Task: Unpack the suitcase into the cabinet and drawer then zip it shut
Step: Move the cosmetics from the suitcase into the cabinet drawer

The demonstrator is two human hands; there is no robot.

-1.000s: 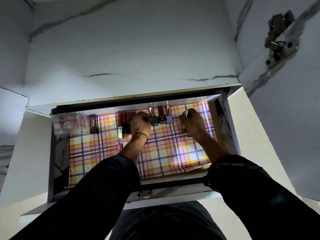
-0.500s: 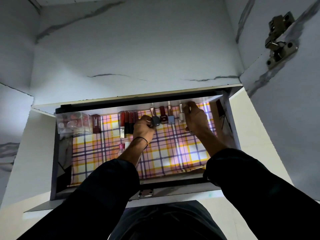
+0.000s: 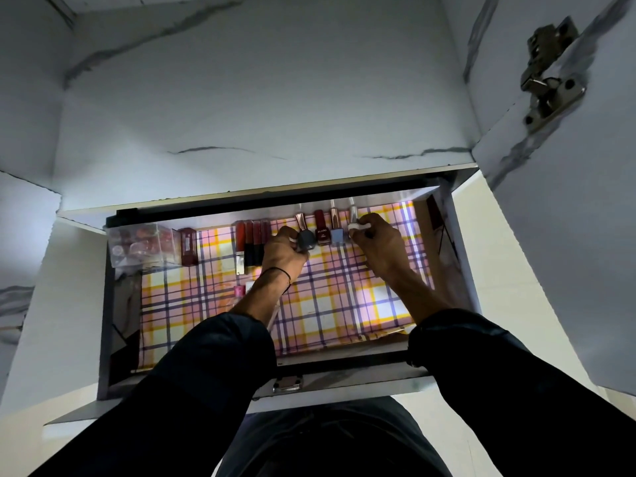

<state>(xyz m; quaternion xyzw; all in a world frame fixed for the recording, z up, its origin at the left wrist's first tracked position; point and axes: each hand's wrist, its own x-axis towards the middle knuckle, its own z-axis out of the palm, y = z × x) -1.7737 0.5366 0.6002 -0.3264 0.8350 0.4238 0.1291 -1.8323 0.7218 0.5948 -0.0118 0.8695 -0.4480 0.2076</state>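
Head view: a second ago the right hand (image 3: 373,242) was carrying a white bottle (image 3: 355,226) toward the back of the drawer (image 3: 344,380). Now the bottle stands at the end of the row, pinched at that hand's fingertips. The left hand (image 3: 284,251) curls round the grey bottle (image 3: 305,239) just beyond its knuckles. One more item looks stowed. The suitcase is out of view.

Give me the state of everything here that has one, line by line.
drawer, pulled open
cabinet door, swung open
grey nail polish bottle, capped, gripped by left hand
white nail polish bottle, capped, pinched by right hand
dark red bottle, capped, not held
blue bottle, capped, not held
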